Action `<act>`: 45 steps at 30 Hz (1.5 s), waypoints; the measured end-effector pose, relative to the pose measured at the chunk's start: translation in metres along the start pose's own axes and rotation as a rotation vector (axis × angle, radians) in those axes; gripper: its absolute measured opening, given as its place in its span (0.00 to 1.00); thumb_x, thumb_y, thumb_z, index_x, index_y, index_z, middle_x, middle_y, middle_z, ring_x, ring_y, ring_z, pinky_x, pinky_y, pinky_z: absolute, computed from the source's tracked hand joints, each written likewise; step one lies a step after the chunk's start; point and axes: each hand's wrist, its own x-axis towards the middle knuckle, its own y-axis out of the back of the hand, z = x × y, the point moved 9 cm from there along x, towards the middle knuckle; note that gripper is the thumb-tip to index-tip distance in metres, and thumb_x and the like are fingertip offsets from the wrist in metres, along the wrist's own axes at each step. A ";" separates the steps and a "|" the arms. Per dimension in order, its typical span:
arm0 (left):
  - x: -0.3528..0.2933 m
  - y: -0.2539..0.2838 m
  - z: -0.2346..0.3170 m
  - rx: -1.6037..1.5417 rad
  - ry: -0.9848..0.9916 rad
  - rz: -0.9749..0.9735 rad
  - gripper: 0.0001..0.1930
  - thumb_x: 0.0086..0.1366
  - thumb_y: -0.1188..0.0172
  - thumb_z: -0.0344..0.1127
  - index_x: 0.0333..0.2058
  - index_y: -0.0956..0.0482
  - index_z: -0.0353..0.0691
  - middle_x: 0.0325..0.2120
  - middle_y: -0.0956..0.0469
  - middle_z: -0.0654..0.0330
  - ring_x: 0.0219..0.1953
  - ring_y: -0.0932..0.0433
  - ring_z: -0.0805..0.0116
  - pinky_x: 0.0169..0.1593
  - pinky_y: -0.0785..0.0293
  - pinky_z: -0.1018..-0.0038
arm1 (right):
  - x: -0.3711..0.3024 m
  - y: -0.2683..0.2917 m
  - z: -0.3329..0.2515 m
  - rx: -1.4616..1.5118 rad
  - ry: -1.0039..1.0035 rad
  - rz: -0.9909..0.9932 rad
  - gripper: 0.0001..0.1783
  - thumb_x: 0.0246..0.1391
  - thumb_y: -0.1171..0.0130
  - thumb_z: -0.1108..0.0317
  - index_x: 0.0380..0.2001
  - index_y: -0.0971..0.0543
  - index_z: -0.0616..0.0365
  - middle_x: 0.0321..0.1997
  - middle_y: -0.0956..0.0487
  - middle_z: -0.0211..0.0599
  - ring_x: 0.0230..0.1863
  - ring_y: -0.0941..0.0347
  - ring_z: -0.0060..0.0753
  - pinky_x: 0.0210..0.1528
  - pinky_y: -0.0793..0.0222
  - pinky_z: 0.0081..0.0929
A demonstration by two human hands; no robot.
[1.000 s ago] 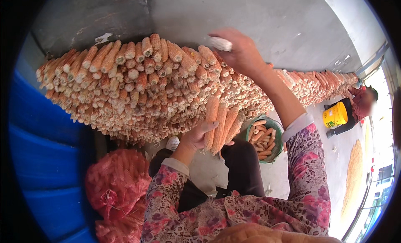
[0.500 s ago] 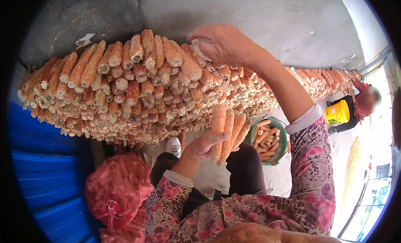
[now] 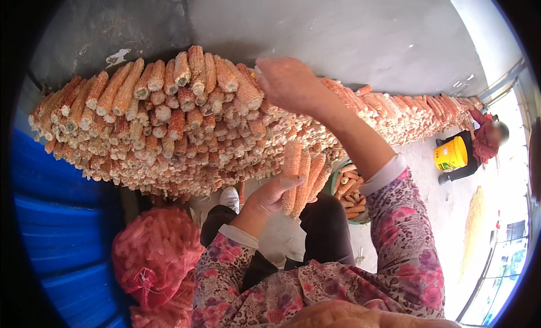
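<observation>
A bundle of several bare corn cobs (image 3: 304,178) stands in my left hand (image 3: 267,197), thumb across the front and fingers wrapped behind. They are held in front of a long stacked pile of corn cobs (image 3: 169,119). My right hand (image 3: 288,84) is at the top row of the pile, next to the cobs lying there with their ends facing me. Its fingers are curled, and the back of the hand hides whatever may be in them. Below my right forearm, a green bucket (image 3: 363,219) holds loose cobs and is partly covered by the arm.
A grey wall (image 3: 338,34) backs the pile. Red mesh sacks (image 3: 158,254) full of cobs stand at lower left beside blue corrugated panels (image 3: 62,232). At far right another person (image 3: 486,139) sits by the pile with a yellow bucket (image 3: 451,153).
My right hand has come down slightly onto the pile's top row, and its fingers have curled in. The right forearm has shifted left, covering more of the green bucket. My left hand keeps its cobs.
</observation>
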 end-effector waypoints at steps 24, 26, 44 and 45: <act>-0.001 -0.028 0.019 -0.200 -0.209 -0.089 0.40 0.68 0.41 0.52 0.71 0.47 0.40 0.64 0.35 0.46 0.65 0.32 0.45 0.63 0.33 0.31 | -0.243 -0.122 0.064 0.946 -0.486 0.343 0.29 0.61 0.35 0.62 0.60 0.28 0.68 0.44 0.17 0.44 0.46 0.20 0.29 0.48 0.24 0.29; -0.001 -0.027 0.024 -0.186 -0.216 -0.117 0.40 0.67 0.41 0.51 0.71 0.47 0.41 0.65 0.35 0.47 0.66 0.32 0.44 0.63 0.33 0.31 | -0.235 -0.118 0.059 0.809 -0.435 0.280 0.31 0.60 0.35 0.65 0.62 0.31 0.69 0.44 0.17 0.45 0.45 0.19 0.28 0.48 0.23 0.28; -0.004 -0.010 0.023 -0.174 -0.136 -0.069 0.40 0.70 0.43 0.48 0.73 0.50 0.40 0.70 0.43 0.43 0.71 0.40 0.41 0.67 0.34 0.42 | -0.100 -0.026 0.100 1.248 -0.212 0.886 0.24 0.62 0.37 0.68 0.58 0.25 0.69 0.51 0.19 0.45 0.34 0.22 0.16 0.33 0.27 0.17; -0.001 -0.009 0.022 -0.186 -0.127 -0.058 0.39 0.71 0.43 0.48 0.73 0.50 0.40 0.70 0.43 0.43 0.71 0.40 0.42 0.67 0.35 0.42 | -0.091 -0.028 0.099 1.237 -0.222 0.843 0.23 0.62 0.37 0.68 0.57 0.24 0.68 0.50 0.19 0.44 0.32 0.22 0.16 0.32 0.27 0.17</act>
